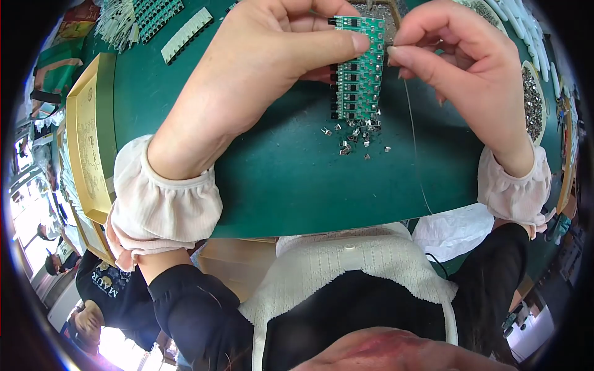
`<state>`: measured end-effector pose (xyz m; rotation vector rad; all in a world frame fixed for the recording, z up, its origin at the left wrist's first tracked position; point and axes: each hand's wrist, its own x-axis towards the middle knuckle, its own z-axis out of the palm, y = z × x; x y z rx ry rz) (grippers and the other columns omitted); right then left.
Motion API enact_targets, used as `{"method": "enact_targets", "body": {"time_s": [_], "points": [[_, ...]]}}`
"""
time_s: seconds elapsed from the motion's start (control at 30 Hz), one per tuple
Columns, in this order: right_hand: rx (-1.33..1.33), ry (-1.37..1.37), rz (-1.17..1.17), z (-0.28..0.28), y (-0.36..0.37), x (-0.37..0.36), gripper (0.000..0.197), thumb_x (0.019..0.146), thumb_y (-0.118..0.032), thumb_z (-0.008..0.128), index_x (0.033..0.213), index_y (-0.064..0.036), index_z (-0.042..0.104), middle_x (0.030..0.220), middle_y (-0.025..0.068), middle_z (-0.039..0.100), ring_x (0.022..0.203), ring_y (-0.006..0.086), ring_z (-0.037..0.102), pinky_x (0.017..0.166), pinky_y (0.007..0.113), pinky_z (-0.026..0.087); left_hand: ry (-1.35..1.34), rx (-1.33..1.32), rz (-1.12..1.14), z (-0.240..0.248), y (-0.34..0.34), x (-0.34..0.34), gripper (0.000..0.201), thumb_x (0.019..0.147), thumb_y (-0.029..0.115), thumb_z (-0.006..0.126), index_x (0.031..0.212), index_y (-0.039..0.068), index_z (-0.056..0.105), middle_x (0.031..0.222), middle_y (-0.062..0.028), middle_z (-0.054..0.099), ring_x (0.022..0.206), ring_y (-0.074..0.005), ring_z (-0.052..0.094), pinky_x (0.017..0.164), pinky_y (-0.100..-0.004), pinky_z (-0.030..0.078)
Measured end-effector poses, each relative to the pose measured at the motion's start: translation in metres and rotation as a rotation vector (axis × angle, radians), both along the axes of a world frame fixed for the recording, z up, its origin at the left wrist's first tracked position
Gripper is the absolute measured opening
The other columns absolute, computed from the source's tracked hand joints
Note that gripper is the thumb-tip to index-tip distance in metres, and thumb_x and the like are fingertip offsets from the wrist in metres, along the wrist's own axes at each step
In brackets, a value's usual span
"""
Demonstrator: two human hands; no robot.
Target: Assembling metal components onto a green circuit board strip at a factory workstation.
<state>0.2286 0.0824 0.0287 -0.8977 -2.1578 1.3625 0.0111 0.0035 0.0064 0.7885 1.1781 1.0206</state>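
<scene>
My left hand (272, 55) is closed on a green circuit board panel (354, 93), its thumb lying across the upper part of the front. Rows of small black chips and silvery metal tabs cover the panel, which stands tilted over the table. Below its lower end lie several small loose metal pieces (349, 139). Just right of the panel, my right hand (467, 68) has thumb and forefinger pinched together on a thin wire (410, 117). That wire runs down toward the table's near edge. The exact grip at the fingertips is too small to make out.
A shallow yellow box (93, 136) stands at the left. More board panels (185, 36) and bundled white leads (120, 25) lie far left. Right of my hand are a tray of metal bits (532, 102) and white tubes (526, 28). Another person (117, 303) is at lower left.
</scene>
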Motion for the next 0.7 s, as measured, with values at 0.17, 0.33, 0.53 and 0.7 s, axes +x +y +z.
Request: {"method": "enact_targets", "body": {"time_s": [0.17,0.33,0.53,0.7], "points": [[-0.130,-0.020,0.042,0.002,0.007,0.003,0.013,0.089,0.006,0.074,0.101,0.0027,0.069,0.088,0.0041,0.072,0.071,0.0031,0.063,0.058,0.016,0.045,0.005,-0.083,0.032,0.000,0.000,-0.002,0.023,0.095,0.008,0.074,0.115,0.003,0.064,0.091,0.0003,0.072,0.076,-0.0039,0.064,0.069,-0.0168,0.050],[0.024,0.068,-0.013,-0.006,0.000,-0.001,0.014,0.088,0.005,0.077,0.100,0.0028,0.070,0.090,0.0054,0.072,0.069,0.0044,0.062,0.057,0.019,0.047,0.013,-0.101,0.031,0.004,0.001,0.000,0.022,0.096,0.008,0.073,0.114,0.004,0.064,0.092,0.0008,0.071,0.077,-0.0038,0.064,0.069,-0.0166,0.049],[0.636,-0.076,0.198,-0.009,0.013,0.004,0.020,0.084,0.003,0.078,0.102,-0.0005,0.071,0.089,0.0058,0.069,0.072,0.0100,0.064,0.056,0.023,0.047,-0.030,-0.125,0.035,0.000,0.001,-0.002,0.020,0.096,0.008,0.072,0.114,0.005,0.064,0.095,0.0001,0.072,0.079,-0.0048,0.065,0.070,-0.0176,0.050],[1.029,0.031,0.266,-0.019,0.012,0.006,0.023,0.084,0.005,0.076,0.105,-0.0011,0.071,0.093,0.0046,0.065,0.076,0.0108,0.063,0.054,0.023,0.043,-0.122,-0.153,0.043,-0.004,0.002,-0.001,0.020,0.096,0.007,0.072,0.114,0.006,0.064,0.098,-0.0011,0.073,0.081,-0.0061,0.067,0.071,-0.0182,0.051]]}}
